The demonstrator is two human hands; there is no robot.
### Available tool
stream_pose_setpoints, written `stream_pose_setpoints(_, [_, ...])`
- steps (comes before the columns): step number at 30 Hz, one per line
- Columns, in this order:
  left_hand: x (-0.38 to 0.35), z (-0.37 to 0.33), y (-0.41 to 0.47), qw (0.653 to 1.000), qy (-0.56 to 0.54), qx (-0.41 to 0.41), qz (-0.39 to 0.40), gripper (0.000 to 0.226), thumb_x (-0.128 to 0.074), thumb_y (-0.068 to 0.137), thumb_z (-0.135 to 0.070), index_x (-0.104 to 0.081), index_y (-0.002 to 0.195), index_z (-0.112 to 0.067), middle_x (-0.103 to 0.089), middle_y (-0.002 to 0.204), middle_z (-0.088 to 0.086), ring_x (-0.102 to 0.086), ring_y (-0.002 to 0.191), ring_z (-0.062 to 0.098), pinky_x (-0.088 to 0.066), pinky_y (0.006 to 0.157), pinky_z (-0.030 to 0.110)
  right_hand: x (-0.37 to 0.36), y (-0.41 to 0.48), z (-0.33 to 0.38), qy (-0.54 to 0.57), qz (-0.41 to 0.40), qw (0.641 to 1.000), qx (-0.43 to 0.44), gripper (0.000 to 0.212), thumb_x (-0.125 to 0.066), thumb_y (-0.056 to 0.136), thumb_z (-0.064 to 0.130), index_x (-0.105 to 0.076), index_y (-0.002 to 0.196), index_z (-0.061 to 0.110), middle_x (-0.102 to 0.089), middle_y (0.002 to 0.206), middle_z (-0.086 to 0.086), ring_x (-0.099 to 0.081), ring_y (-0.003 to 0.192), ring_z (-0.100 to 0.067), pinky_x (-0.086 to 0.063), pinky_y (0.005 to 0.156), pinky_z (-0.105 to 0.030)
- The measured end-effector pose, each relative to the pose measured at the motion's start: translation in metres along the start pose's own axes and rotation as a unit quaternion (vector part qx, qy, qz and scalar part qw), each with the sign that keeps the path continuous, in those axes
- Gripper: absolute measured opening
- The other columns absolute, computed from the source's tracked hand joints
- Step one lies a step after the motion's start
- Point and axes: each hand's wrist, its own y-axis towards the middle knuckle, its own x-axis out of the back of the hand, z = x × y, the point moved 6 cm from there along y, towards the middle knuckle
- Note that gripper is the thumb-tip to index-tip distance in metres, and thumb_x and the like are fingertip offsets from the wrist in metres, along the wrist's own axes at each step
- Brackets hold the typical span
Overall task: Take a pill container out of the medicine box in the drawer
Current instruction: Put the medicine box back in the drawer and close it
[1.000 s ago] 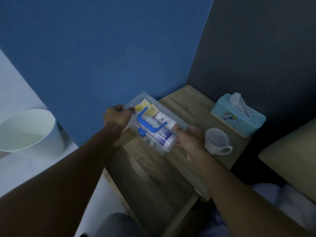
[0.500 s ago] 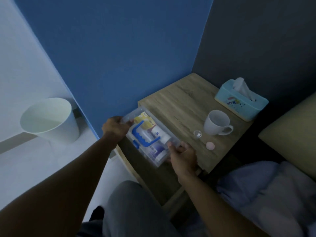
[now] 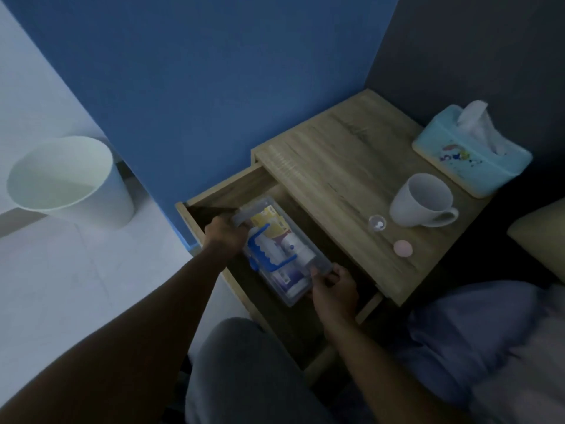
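Head view: both hands grip a clear medicine box (image 3: 276, 255) by its short ends, left hand (image 3: 224, 232) clamped on the far end, right hand (image 3: 331, 289) on the near end, holding it level inside the open drawer (image 3: 220, 194), probably so the contents stay put. A small clear pill container (image 3: 377, 223) sits on the counter (image 3: 330, 166) just beside the white mug (image 3: 420, 201), its pink lid (image 3: 403, 248) lying near it, so the pull-out looks done.

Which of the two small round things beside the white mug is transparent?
The small clear round container, nearer the white mug. The flat pink round lid, nearer the nightstand's front edge, is opaque.
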Motion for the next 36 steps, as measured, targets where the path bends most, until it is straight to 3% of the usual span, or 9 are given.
stream_pose_setpoints(5, [-0.01, 0.007, 0.009, 1.0, 0.013, -0.005, 0.012, 0.016, -0.06, 0.092, -0.027, -0.058, 0.107, -0.021, -0.061, 0.095, -0.001, -0.061, 0.086, 0.012, -0.048, 0.061, 0.024, -0.007, 0.011, -0.014, -0.012, -0.021, 1.0, -0.005, 0.057, -0.071, 0.088, 0.029, -0.047, 0.14, 0.027, -0.063, 0.131, -0.003, -0.064, 0.114, -0.02, -0.059, 0.09, -0.044])
stream_pose_setpoints(12, [-0.023, 0.017, 0.006, 0.999, 0.016, -0.007, 0.035, 0.017, -0.056, 0.094, -0.026, -0.058, 0.109, -0.018, -0.061, 0.098, 0.002, -0.062, 0.093, 0.017, -0.051, 0.072, 0.031, -0.004, 0.018, -0.025, -0.099, -0.012, 0.995, 0.029, 0.047, -0.068, 0.089, 0.041, -0.052, 0.132, 0.032, -0.065, 0.122, 0.003, -0.064, 0.099, -0.008, -0.058, 0.08, -0.032])
stream_pose_setpoints(15, [-0.02, 0.016, 0.001, 0.999, 0.01, -0.03, 0.042, 0.017, -0.057, 0.094, -0.027, -0.057, 0.109, -0.02, -0.062, 0.102, 0.002, -0.062, 0.094, 0.016, -0.054, 0.078, 0.036, 0.0, 0.017, -0.018, -0.147, 0.009, 0.988, 0.054, 0.051, -0.067, 0.09, 0.043, -0.053, 0.135, 0.024, -0.067, 0.123, 0.0, -0.061, 0.09, -0.003, -0.05, 0.07, -0.018])
stream_pose_setpoints(19, [-0.011, 0.006, -0.009, 0.998, 0.0, -0.064, 0.03, 0.018, -0.056, 0.094, -0.024, -0.052, 0.111, -0.026, -0.061, 0.106, -0.001, -0.061, 0.095, 0.013, -0.048, 0.066, 0.024, 0.011, -0.002, 0.007, -0.225, -0.019, 0.96, 0.163, 0.064, -0.063, 0.093, 0.039, -0.036, 0.149, 0.025, -0.057, 0.139, -0.004, -0.058, 0.122, -0.019, -0.047, 0.087, -0.027])
stream_pose_setpoints(22, [-0.002, -0.011, -0.018, 0.992, 0.034, -0.124, 0.002, 0.038, -0.057, 0.093, -0.02, -0.05, 0.13, -0.019, -0.057, 0.123, 0.002, -0.056, 0.109, 0.018, -0.046, 0.07, 0.02, 0.013, -0.021, 0.027, -0.256, -0.023, 0.925, 0.281, 0.053, -0.059, 0.095, 0.03, -0.041, 0.145, 0.027, -0.054, 0.138, -0.001, -0.053, 0.121, -0.011, -0.043, 0.088, -0.023])
stream_pose_setpoints(26, [0.009, -0.019, -0.035, 0.979, 0.103, -0.175, -0.032, 0.052, -0.06, 0.092, -0.022, -0.041, 0.141, -0.023, -0.041, 0.15, 0.005, -0.042, 0.135, 0.027, -0.047, 0.102, 0.046, 0.017, -0.026, 0.048, -0.264, 0.009, 0.89, 0.372, 0.044, -0.056, 0.097, 0.024, -0.046, 0.14, 0.029, -0.054, 0.134, -0.001, -0.047, 0.108, 0.001, -0.037, 0.077, -0.01])
stream_pose_setpoints(29, [0.02, -0.006, -0.05, 0.974, 0.138, -0.17, -0.058, 0.089, -0.07, 0.084, -0.026, -0.014, 0.154, -0.024, -0.002, 0.164, 0.005, -0.006, 0.15, 0.028, -0.023, 0.118, 0.05, 0.02, -0.019, 0.061, -0.305, 0.065, 0.852, 0.42, 0.05, -0.055, 0.095, 0.02, -0.044, 0.144, 0.021, -0.053, 0.143, -0.005, -0.049, 0.127, -0.011, -0.043, 0.097, -0.023])
stream_pose_setpoints(33, [0.027, 0.035, -0.059, 0.987, 0.1, -0.105, -0.064, 0.114, -0.074, 0.081, -0.019, 0.014, 0.153, -0.016, 0.018, 0.162, 0.007, 0.012, 0.15, 0.028, -0.012, 0.121, 0.05, 0.016, 0.003, 0.058, -0.508, 0.103, 0.725, 0.453, 0.073, -0.059, 0.094, 0.017, -0.023, 0.156, 0.008, -0.02, 0.165, -0.015, -0.016, 0.154, -0.027, -0.011, 0.126, -0.042])
stream_pose_setpoints(36, [0.021, 0.064, -0.061, 0.997, 0.054, -0.041, -0.025, 0.097, -0.072, 0.084, -0.022, -0.002, 0.152, -0.017, -0.003, 0.163, 0.011, -0.01, 0.149, 0.033, -0.027, 0.116, 0.05, 0.019, 0.02, 0.053, -0.576, 0.089, 0.665, 0.467, 0.08, -0.054, 0.096, 0.019, -0.005, 0.158, 0.006, -0.003, 0.168, -0.014, -0.005, 0.155, -0.026, -0.003, 0.125, -0.04])
